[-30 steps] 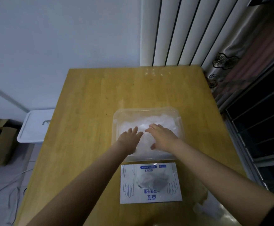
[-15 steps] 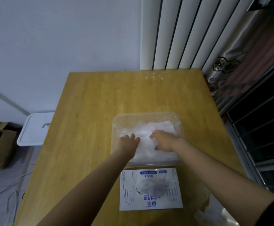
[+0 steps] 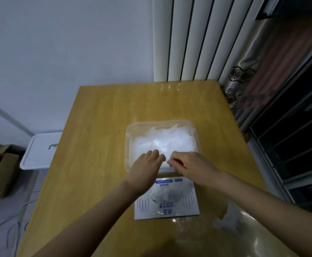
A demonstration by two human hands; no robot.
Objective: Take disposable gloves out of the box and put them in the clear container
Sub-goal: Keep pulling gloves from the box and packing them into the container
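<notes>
Both hands have drawn back to the near rim of the clear container point(image 3: 160, 122): left hand point(image 3: 147, 168) flat on the piled gloves point(image 3: 162, 143), right hand point(image 3: 191, 165) curled, grip unclear. The box point(image 3: 167, 208) behind the wrists seems to hold more.

The person's left hand point(image 3: 147, 167) and right hand point(image 3: 192, 166) are bare, as are both wrists and both forearms (uncovered all the way to the view's lower edge); the arms look slender and smooth.
</notes>
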